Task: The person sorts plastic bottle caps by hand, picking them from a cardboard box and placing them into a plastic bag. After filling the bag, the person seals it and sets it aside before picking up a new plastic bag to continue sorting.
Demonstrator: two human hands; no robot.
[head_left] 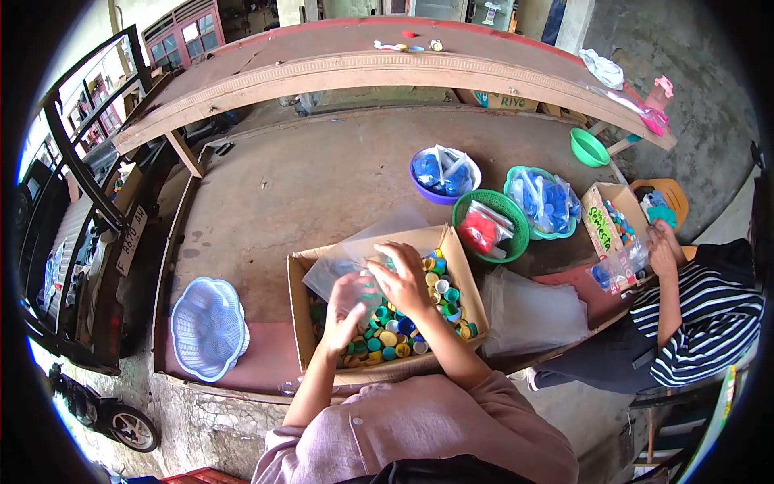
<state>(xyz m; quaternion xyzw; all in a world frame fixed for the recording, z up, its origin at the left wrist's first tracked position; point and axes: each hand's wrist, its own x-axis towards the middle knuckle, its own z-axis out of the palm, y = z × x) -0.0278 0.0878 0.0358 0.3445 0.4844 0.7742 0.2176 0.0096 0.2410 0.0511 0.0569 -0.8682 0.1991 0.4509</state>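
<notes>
Both of my hands are over an open cardboard box that holds many loose bottle caps in green, yellow, blue and white. A clear plastic bag spreads out between and behind my fingers. My left hand, slightly smeared, curls around the near part of the bag. With bent fingers, my right hand pinches the bag from the other side. Part of the bag is hard to see because it is transparent. To the right of the box lies a stack of flat clear plastic bags.
A pale blue basket stands at left. Bowls with bagged blue caps and a green basket with bagged red caps stand behind right. A co-worker handles a bag beside another box. A raised wooden bench crosses the back.
</notes>
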